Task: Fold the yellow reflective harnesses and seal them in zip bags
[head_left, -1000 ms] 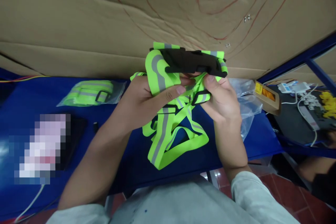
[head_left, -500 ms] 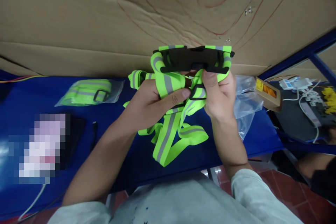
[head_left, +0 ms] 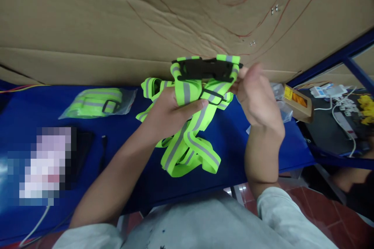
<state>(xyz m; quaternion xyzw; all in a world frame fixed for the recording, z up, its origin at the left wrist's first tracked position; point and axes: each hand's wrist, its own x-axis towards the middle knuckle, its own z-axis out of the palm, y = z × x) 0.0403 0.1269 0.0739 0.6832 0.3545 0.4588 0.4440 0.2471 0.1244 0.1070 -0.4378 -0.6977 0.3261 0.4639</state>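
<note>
My left hand (head_left: 181, 107) is closed on neon-yellow reflective straps (head_left: 175, 149) with grey stripes, thumb lying across the front. A black plastic buckle (head_left: 206, 69) sits at the top of the straps, above that hand. A black rectangular slider (head_left: 213, 96) shows on the strap just right of the thumb. Loops of strap hang below over the table. At the buckle's right end is my right hand (head_left: 261, 99), open, its thumb raised apart and its fingers partly hidden behind the strap. Whether those fingertips touch the buckle I cannot tell.
On the blue table (head_left: 230, 167) lie a bagged strap set (head_left: 96, 103), a blurred-out object (head_left: 45, 163) and a black cable (head_left: 103, 149). To the right are clear plastic bags (head_left: 283, 109) and a small cardboard box (head_left: 298, 103). Cardboard (head_left: 87, 19) stands behind; another person's arm (head_left: 350, 177) shows at right.
My right hand has let go of the strap, moved right and opened. The buckle and slider have shifted slightly, and the hanging loops have swung left. My left hand keeps its hold.
</note>
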